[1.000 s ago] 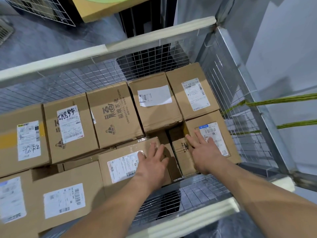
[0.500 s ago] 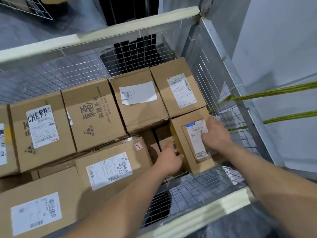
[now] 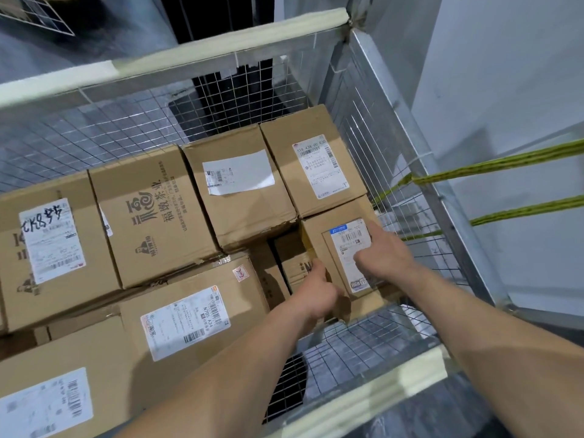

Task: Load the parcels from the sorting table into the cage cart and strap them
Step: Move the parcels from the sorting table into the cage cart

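Head view, looking down into the cage cart (image 3: pixel 221 49); packed nearly wall to wall with brown parcels, labels facing up, presumably for easy scanning. Busy with the small parcel (image 3: pixel 316 238) in the near right corner; set close against the right mesh wall (image 3: pixel 373 147) and just beside the far-corner box (image 3: pixel 313 165), likely so as to be braced by the mesh and a neighbour against sliding. Gripped at its near left corner by the left hand (image 3: pixel 316 292), with fingers curled round the side facing the gap; probably steering that side down and square. Covered on top by the right hand (image 3: pixel 384 257), lying across the right part of the shipping label (image 3: pixel 347 238) with bent fingers; cannot tell whether hooked over the mesh-side edge or only pressing down; either way judged to be pinning the box toward the wall. Cannot tell whether fully seated yet. Separated by that gap from the long labelled box (image 3: pixel 189 314); lower cartons (image 3: pixel 268 279) visible down inside it. Outside the cart, stretched away from the right wall: yellow-green straps (image 3: pixel 505 159); not across the load, so strapping judged still to come. No sorting table in sight; loading judged close to done on this layer.
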Motion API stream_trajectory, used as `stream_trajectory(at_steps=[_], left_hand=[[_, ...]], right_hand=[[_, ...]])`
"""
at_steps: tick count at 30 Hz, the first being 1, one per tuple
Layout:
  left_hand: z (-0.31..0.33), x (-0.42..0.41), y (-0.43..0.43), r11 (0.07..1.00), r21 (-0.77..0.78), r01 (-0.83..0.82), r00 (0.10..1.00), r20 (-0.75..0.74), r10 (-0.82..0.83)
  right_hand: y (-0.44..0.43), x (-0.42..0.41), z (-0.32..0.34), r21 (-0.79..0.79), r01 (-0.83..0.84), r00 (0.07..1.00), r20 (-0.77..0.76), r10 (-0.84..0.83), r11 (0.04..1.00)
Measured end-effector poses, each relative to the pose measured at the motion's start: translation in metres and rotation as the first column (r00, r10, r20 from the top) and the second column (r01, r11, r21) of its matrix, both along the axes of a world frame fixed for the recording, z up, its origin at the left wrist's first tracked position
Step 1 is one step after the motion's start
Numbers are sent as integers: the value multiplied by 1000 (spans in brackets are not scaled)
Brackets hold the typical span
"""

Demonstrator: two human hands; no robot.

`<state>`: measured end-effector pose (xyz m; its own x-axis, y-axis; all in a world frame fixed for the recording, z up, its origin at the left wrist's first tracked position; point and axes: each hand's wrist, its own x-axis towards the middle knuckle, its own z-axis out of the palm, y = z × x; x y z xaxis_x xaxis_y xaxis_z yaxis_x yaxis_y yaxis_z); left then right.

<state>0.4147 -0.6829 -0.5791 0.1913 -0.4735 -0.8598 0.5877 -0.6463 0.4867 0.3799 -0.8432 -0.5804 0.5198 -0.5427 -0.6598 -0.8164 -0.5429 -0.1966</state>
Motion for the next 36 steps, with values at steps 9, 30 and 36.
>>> stream_trajectory(at_steps=[9, 30, 36], left_hand=[[24, 11, 18, 945, 30, 326, 904, 285, -320], [149, 48, 100, 858, 271, 436, 580, 644, -498], [197, 39, 95, 839, 267, 473, 433, 759, -486]], right_hand=[[9, -10, 10, 11, -28, 1000, -13, 28, 1000], [51, -19, 163, -54, -8, 960, 277, 23, 999], [67, -29, 206, -83, -14, 945, 325, 41, 996]])
